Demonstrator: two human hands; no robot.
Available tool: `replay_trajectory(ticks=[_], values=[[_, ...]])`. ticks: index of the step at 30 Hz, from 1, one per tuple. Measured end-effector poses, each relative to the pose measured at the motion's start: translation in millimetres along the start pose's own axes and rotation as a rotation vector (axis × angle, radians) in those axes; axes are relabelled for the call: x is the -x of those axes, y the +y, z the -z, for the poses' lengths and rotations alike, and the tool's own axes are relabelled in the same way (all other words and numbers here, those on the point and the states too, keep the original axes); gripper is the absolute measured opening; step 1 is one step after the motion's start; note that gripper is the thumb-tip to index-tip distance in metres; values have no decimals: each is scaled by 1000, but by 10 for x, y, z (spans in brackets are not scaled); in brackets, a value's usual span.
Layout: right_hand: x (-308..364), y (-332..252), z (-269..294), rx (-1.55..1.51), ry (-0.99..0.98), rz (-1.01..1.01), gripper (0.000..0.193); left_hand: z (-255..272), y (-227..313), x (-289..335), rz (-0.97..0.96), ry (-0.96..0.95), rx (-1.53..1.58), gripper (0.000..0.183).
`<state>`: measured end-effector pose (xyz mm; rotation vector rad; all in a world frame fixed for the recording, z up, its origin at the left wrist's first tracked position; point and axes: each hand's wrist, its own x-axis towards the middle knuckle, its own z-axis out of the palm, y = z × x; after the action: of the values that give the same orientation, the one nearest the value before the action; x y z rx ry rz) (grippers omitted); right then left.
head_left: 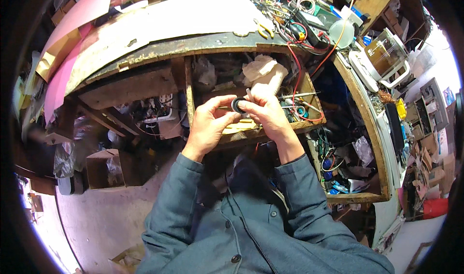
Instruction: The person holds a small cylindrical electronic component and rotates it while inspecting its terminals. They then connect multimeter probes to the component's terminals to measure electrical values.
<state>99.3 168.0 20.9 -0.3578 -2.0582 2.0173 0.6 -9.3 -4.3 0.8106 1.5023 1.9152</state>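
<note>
Over the open drawer (270, 133), both hands meet at a small black ring-shaped part (236, 105) with a lighter centre. My left hand (208, 125) pinches its left side between thumb and forefinger. From the other side, my right hand (269, 115) grips the same part with thumb and fingers. A short pale rod (249, 95) sticks up between the right fingers; whether it joins the ring cannot be made out. Beneath the hands lie yellow pieces (241, 125) in the drawer, and a crumpled white cloth or bag (265, 71) sits behind them.
A cluttered bench top carries a large white sheet (193, 14), yellow-handled pliers (264, 30), and a multimeter (309, 22) with red leads. To the right stand another wooden drawer (385, 167) of wires and a glass jug (386, 54). A cardboard box (108, 170) rests at lower left.
</note>
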Motion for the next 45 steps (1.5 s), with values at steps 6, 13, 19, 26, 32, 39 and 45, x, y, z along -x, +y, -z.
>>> replay_trajectory(ticks=[6,13,19,26,32,39,45], values=[[-3,-8,-19,-6,-3,-37,22,-3,4,27,-33,44,-48,43],[-3,1,-9,27,-30,11,21,-12,15,34,-28,20,-44,43],[-12,-2,17,-30,-32,-65,22,-4,12,23,2,18,-10,42],[-19,33,16,-32,-29,-40,22,-19,25,32,-32,19,-3,41],[-9,13,-2,-56,-27,-44,22,-7,19,39,1,15,19,42],[-27,33,30,-69,-43,-72,22,-6,18,27,-9,19,17,42],[-23,37,28,-30,-52,-65,22,-10,5,35,-26,23,16,42]])
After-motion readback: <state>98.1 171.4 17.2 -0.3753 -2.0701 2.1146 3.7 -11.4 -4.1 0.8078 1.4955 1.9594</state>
